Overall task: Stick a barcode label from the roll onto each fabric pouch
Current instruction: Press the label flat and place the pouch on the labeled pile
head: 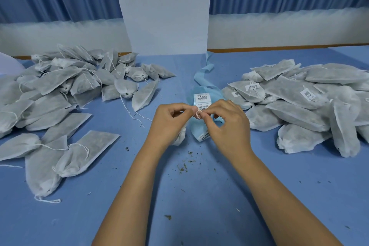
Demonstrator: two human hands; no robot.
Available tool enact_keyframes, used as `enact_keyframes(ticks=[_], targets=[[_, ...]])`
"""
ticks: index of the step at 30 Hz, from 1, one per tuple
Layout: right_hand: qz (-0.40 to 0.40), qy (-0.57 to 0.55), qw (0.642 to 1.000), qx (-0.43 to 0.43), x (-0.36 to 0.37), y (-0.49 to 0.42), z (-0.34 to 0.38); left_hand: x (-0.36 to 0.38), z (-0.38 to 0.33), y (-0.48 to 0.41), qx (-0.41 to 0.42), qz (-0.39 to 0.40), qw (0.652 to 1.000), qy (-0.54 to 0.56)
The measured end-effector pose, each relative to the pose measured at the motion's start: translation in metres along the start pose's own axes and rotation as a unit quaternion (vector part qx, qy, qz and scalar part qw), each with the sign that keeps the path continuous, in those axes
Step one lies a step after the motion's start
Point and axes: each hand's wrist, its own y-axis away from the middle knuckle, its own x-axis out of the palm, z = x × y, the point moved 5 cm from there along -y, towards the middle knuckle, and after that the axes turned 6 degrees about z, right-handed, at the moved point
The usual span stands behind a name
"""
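The barcode label (pixel 198 114), small and partly hidden, is pinched narrowly in the grip of the right hand (pixel 223 121), just in front of the label strip (pixel 202 99). 1 pouch (pixel 180 137) is held in the grip of the left hand (pixel 169 121), hanging below-left of the label, so the left hand is judged nearer it. 2 labels are seen on the strip beyond the fingertips, and 1 on its near end. Left of the strip lies 1 unlabelled pile (pixel 60 90); right of it, 1 labelled pile (pixel 299 110) with 3 labels visible. The pouches cannot be counted.
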Motion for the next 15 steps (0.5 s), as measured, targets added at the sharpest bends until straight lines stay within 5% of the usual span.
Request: enact_keyframes(ticks=[6, 15], targets=[[0.013, -0.018, 1.0, 0.017, -0.005, -0.003, -0.004, -0.002, 0.0, 0.002, -0.009, 0.017, 1.0, -0.011], [-0.069, -0.245, 0.949, 0.184, -0.018, -0.006, -0.032, -0.018, 0.006, 0.002, -0.034, 0.045, 0.995, -0.08]])
